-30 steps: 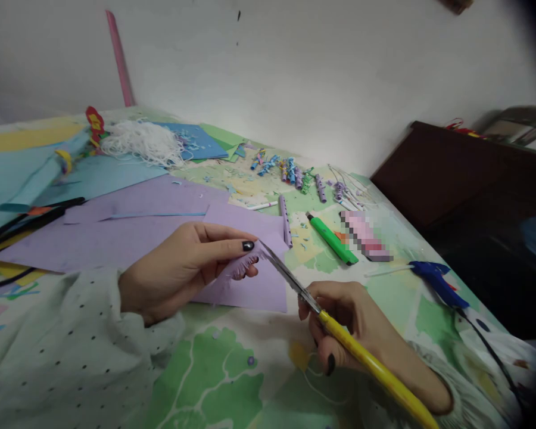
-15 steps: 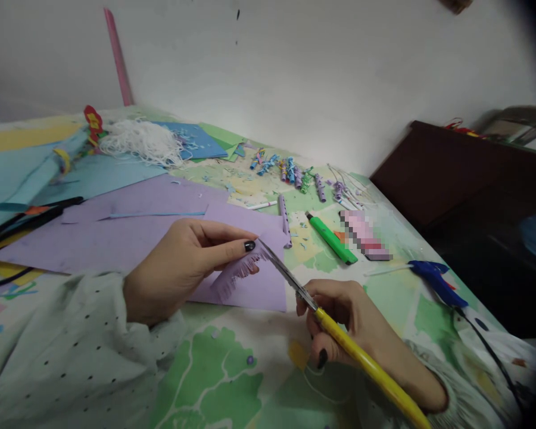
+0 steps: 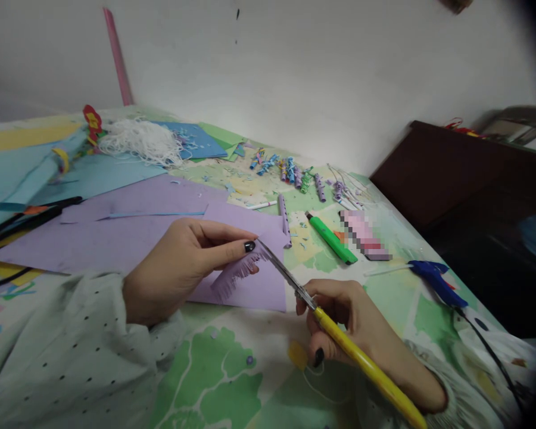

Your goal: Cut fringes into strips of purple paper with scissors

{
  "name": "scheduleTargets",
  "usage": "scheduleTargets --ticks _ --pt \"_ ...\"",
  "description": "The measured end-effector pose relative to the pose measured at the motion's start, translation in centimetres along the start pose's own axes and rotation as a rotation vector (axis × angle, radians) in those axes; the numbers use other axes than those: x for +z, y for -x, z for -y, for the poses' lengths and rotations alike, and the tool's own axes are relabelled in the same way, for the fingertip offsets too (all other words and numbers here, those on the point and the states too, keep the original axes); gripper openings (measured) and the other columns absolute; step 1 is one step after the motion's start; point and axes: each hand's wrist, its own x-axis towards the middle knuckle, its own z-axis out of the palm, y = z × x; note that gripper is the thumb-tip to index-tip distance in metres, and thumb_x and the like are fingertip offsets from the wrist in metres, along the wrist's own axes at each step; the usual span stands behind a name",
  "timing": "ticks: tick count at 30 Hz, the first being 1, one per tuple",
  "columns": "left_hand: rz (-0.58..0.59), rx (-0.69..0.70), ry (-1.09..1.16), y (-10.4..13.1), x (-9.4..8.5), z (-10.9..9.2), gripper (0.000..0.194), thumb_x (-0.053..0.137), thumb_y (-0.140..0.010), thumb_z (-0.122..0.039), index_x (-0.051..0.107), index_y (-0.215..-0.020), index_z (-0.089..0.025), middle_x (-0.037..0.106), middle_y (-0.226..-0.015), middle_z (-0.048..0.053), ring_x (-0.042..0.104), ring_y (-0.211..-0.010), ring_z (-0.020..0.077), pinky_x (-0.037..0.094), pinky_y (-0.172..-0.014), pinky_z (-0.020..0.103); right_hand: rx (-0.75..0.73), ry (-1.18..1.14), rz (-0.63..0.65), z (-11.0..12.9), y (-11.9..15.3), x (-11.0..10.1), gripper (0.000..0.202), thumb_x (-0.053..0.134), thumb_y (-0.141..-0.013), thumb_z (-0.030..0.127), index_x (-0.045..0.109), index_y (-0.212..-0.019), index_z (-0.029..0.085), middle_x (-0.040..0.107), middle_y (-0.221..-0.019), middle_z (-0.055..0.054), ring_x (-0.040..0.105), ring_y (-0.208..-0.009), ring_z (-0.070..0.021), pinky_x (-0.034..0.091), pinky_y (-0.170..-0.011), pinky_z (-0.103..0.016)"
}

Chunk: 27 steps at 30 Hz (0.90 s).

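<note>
My left hand (image 3: pixel 183 262) pinches a purple paper strip (image 3: pixel 230 280) whose lower edge is cut into a fringe. In my right hand (image 3: pixel 343 310) are scissors (image 3: pixel 366 363) with yellow handles, pointing up and left. Their blade tips touch the strip beside my left fingertips. Purple sheets (image 3: pixel 259 298) lie on the table under the strip. A rolled purple tube (image 3: pixel 284 220) rests just beyond the blades.
A green cutter (image 3: pixel 333 238), a pixelated pink object (image 3: pixel 366 235) and a blue glue gun (image 3: pixel 438 283) lie to the right. Small fringed rolls (image 3: pixel 290 170), white string (image 3: pixel 140 142) and blue paper (image 3: pixel 201 140) are farther back. Black-handled scissors (image 3: pixel 27 220) sit left.
My right thumb and the lower scissor handle have shifted slightly to the left. My left hand and the strip look nearly unmoved.
</note>
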Motion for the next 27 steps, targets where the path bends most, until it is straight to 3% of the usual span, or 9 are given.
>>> scheduleTargets --ticks 27 --pt "-0.044 0.036 -0.067 -0.06 0.05 0.09 0.011 0.074 -0.073 -0.016 0.079 -0.080 -0.022 0.077 -0.072 0.001 0.068 -0.065 0.0129 0.054 -0.063 0.020 -0.003 0.004 -0.018 -0.08 -0.16 0.06 0.062 0.073 -0.055 0.074 0.051 -0.064 0.017 0.035 -0.054 0.006 0.027 -0.052 -0.0092 0.021 -0.042 -0.022"
